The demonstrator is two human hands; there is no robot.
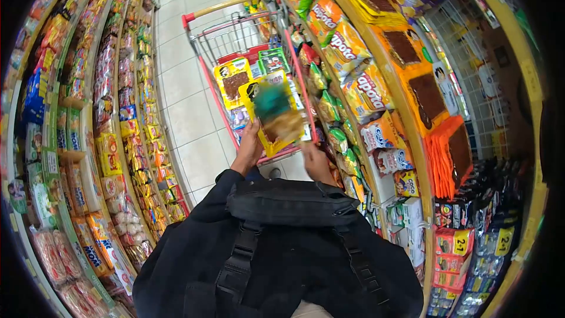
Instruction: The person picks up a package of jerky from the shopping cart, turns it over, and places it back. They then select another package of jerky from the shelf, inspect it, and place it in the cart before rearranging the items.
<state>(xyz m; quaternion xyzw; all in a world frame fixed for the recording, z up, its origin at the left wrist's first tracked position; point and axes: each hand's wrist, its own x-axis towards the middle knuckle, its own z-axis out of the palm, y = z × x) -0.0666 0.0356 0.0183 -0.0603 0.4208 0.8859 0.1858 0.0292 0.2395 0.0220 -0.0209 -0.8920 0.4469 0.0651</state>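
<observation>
My left hand is closed on the left edge of a yellow packet, tilted above the shopping cart. In front of that packet is a motion-blurred green and gold bag, which hides most of it; its print cannot be read. My right hand is at the bag's lower right corner with its fingers curled, seemingly gripping it. Inside the cart lie another yellow packet with a brown window and a green packet.
A candy shelf lines the left of the aisle. On the right shelf are orange and yellow "Tapota" bags, small green bags and orange packets with dark windows. White floor tiles run ahead. The cart's handle is at its far end.
</observation>
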